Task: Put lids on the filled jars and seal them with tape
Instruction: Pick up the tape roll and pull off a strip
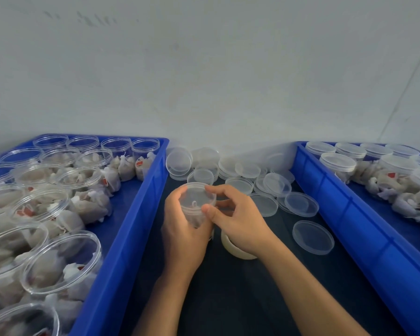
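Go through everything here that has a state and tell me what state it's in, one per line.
Held jar: filled, lid on, gripped by left hand.
Right hand: fingers on the lid rim.
Left-bin jars: filled, uncapped.
Right-bin jars: capped.
Loose lids: unused.
Tape roll: lying flat.

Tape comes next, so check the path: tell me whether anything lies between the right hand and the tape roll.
Nothing visible does. The tape roll lies on the dark table directly under the right hand, whose wrist hides part of it. The loose lids lie off to the right, and the left hand grips the jar.
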